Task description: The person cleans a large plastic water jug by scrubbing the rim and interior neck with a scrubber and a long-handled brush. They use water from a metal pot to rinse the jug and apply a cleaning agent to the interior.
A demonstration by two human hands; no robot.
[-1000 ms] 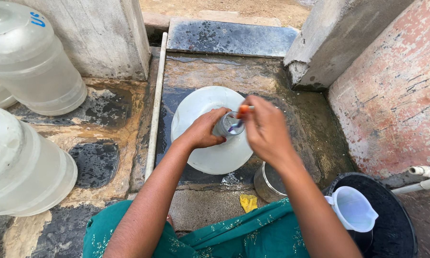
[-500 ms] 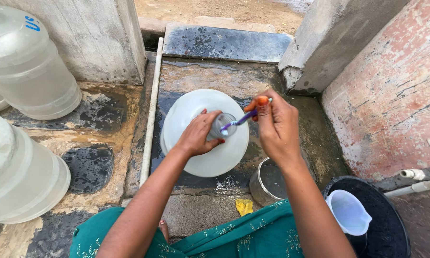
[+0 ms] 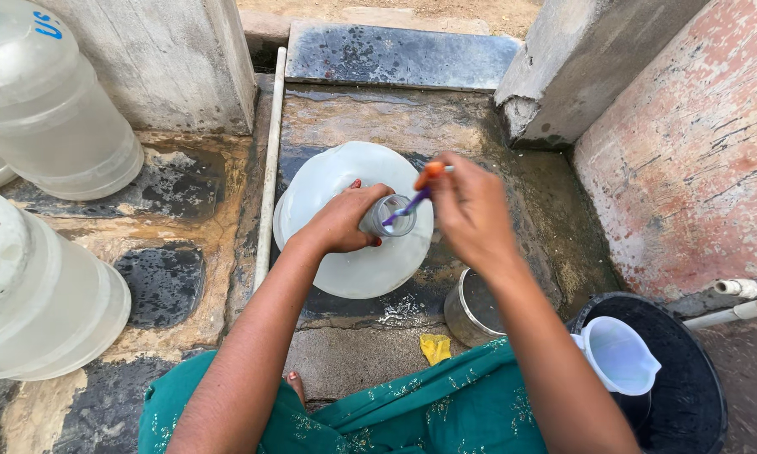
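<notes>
Right now the large translucent white plastic water jug (image 3: 357, 252) sits upright on the wet stone floor (image 3: 378, 118) of the washing bay, directly in front of my knees, its narrow open neck (image 3: 388, 216) pointing straight up at the camera. Its long axis therefore runs vertically, towards me, so I see mostly its rounded shoulder as a pale disc. My left hand (image 3: 342, 220) wraps its fingers closed around the neck, holding it steady. My right hand (image 3: 471, 210) pinches a thin brush with a purple stem and orange end (image 3: 418, 192) between narrowed fingers; the stem slants down and leftward from the orange tip into the mouth of the jug, so the working end is at or just inside the opening.

As far as I can judge, the scrubbing of the neck is under way and not finished: the brush is engaged, the jug's outside looks wet, and I cannot tell how clean the inside is. Rinsing appears to be left.

Just beside the jug, nearer to me on the right, stands a small round steel pot (image 3: 471, 309), and a yellow scrap (image 3: 434, 347) lies on the concrete near it. Further right a white plastic pitcher (image 3: 618, 357) rests in a black round tub (image 3: 698, 378). Well apart on the left, several more big translucent jugs (image 3: 42, 109) lie on their sides on the stained paving, past a thin white pipe (image 3: 269, 160).
</notes>
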